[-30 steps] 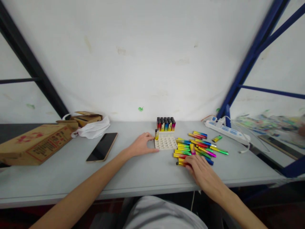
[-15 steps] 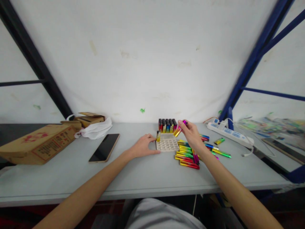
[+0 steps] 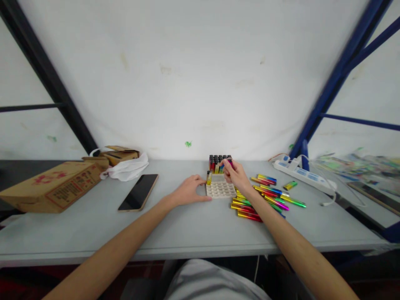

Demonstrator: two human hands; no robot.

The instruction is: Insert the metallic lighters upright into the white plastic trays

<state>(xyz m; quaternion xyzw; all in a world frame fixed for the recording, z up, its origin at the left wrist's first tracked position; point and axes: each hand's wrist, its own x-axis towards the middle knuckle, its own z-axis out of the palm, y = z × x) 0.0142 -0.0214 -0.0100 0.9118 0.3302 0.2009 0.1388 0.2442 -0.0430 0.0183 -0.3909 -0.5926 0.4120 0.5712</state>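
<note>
My left hand [image 3: 189,191] holds the left end of a white tray [image 3: 221,191] with rows of holes. Its thumb lies along the tray's front corner and its fingers touch the rear left side, by a yellow lighter [image 3: 209,178] standing upright in the back left corner. Over the tray's right rear part, my right hand [image 3: 236,175] is closed on a lighter [image 3: 230,162] with a purple end; the hand hides most of it. Behind the tray several black-topped lighters [image 3: 215,163] stand upright in a block. To the right lies a loose pile of shiny coloured lighters [image 3: 246,208].
A black phone [image 3: 139,192] lies left of my left hand. Farther left are a cardboard box [image 3: 59,183] and a white plastic bag [image 3: 128,168]. A single green lighter [image 3: 290,185] lies before the white power strip [image 3: 304,175] at right. The wall rises behind the table.
My right hand has moved left and inward with the lighter, from the tray's right side to over its rear part, and the lighter is now more upright. My left hand stays on the tray.
</note>
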